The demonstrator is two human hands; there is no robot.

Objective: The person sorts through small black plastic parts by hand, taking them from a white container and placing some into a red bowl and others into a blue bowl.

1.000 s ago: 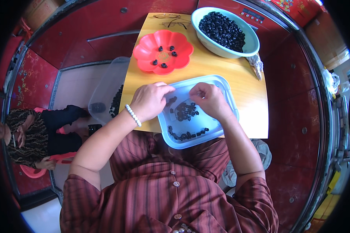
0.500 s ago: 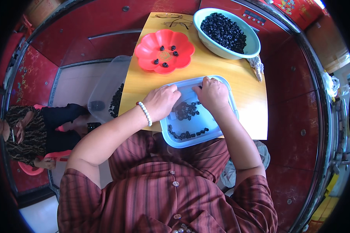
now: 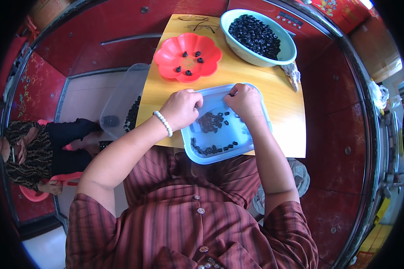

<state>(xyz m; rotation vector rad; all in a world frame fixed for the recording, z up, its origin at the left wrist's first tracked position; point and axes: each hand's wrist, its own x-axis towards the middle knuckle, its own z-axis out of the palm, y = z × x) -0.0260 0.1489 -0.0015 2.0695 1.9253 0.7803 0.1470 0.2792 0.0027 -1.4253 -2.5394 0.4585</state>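
Note:
A shallow, pale blue plastic container [image 3: 203, 158] sits near the table's front edge, with small black ring-like pieces [image 3: 211, 122] clustered in its middle and a row of more along its near side. My left hand [image 3: 182, 109], a white bead bracelet on its wrist, rests with curled fingers at the container's left rim. Over the far right part of the container, my right hand [image 3: 244, 101] has its thumb and fingers pinched together. Whatever either hand may hold is hidden by the fingers.
A red flower-shaped dish [image 3: 166, 62] holds several black pieces. Behind on the right stands a light green basin [image 3: 288, 49] full of them. Glasses [image 3: 202, 27] lie at the table's far edge. On the floor left is a clear bin [image 3: 121, 96]; a seated person [image 3: 24, 154] is beyond.
The whole view has shifted slightly, so the table things sit a little further left and up. A dark piece by my right thumb no longer shows. Both hands stay at the container.

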